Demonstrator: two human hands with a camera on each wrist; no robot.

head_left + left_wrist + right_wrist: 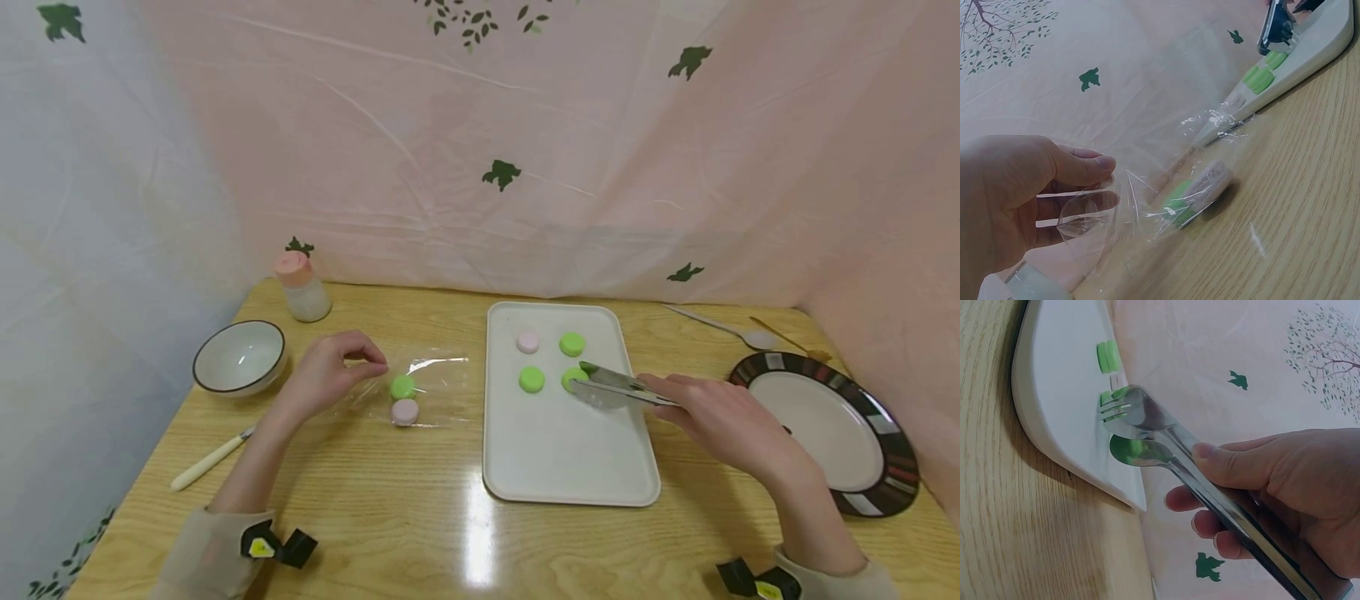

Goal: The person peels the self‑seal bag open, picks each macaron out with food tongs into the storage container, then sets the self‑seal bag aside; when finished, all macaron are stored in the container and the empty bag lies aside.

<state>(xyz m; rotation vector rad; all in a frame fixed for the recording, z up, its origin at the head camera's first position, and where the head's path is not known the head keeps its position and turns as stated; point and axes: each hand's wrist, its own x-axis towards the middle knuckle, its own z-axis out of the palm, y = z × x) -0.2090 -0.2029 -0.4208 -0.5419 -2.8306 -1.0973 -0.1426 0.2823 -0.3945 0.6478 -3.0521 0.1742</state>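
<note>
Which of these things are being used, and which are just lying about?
Seemingly in use:
metal tongs, held by the right hand
clear bag, held by the left hand
green pieces
pink pieces
white tray

Seemingly lying about:
bowl
pink-lidded jar
cream-handled utensil
spoon
thin brown utensil
dark-rimmed plate

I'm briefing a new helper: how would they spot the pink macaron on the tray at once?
On the wooden table lies a white rectangular tray. Toward its far left corner sits the pink macaron, the only pink one beside three green macarons.
</note>
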